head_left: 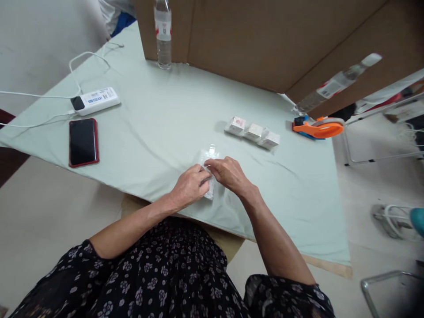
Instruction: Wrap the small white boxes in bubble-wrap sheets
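My left hand [190, 184] and my right hand [228, 173] meet near the front edge of the table, fingers pinched together on a small clear plastic packet [208, 157] that lies on the pale green cloth [159, 132]. Part of the packet is hidden under my fingers. Three small white wrapped boxes [253, 131] sit in a row a little beyond my right hand.
An orange and blue tape dispenser [318, 128] lies at the right edge. A red-cased phone [83, 141] and a white power strip [95, 100] with cables lie at the left. Two water bottles [163, 33] stand against brown cardboard [265, 39] at the back.
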Motion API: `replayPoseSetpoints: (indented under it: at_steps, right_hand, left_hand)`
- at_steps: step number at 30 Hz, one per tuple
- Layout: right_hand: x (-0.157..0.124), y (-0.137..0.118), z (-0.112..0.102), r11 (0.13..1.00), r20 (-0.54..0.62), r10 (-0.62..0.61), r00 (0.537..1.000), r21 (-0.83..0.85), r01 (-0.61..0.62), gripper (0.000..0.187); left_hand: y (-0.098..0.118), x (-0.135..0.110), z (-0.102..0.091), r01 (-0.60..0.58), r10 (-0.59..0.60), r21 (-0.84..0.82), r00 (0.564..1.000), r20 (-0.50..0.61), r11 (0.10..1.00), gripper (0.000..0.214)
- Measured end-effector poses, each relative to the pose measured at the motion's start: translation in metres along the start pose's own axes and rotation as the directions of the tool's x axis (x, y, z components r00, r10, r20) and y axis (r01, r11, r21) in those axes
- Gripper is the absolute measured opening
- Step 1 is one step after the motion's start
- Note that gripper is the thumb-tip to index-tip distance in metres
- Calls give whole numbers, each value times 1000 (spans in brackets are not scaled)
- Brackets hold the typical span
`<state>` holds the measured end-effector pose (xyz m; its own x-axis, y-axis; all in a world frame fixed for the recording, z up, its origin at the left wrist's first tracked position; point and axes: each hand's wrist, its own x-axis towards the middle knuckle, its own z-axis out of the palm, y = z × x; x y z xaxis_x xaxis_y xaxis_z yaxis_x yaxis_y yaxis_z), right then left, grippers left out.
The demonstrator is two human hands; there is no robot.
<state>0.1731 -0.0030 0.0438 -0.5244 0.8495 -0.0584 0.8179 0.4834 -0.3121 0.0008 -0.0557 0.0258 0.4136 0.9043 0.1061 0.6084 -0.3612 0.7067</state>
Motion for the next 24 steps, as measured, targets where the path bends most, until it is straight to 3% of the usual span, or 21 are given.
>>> replayPoseSetpoints:
  at_steps: [6, 13, 17, 19, 21, 24]
  right_hand:
    - [-19, 8, 10, 996, -194, 78, 978, 66, -67, 26]
    - [-24, 9, 28, 996, -120, 93, 988, 20, -92, 26]
    - [-24, 11, 34, 988, -180, 103, 978, 133, -79, 24]
    - [-25, 15, 37, 962, -256, 184, 949, 244, -121, 22]
    - [-24, 19, 38, 906, -307, 338, 890, 363, -219, 22]
    - [-16, 26, 39, 775, -231, 539, 810, 514, -369, 35]
  left_hand:
    - [-3, 1, 3, 24, -24, -12, 1000, -18, 1000, 23]
    - [-2, -2, 6, -13, 20, 76, 995, -95, 997, 30]
    - [0, 0, 2, -82, 85, 157, 996, -13, 984, 28]
    - [0, 2, 1, -88, 84, 163, 996, 31, 983, 28]
    - [0, 3, 1, -90, 84, 160, 995, 48, 983, 28]
    - [0, 4, 1, -84, 80, 152, 996, 34, 985, 28]
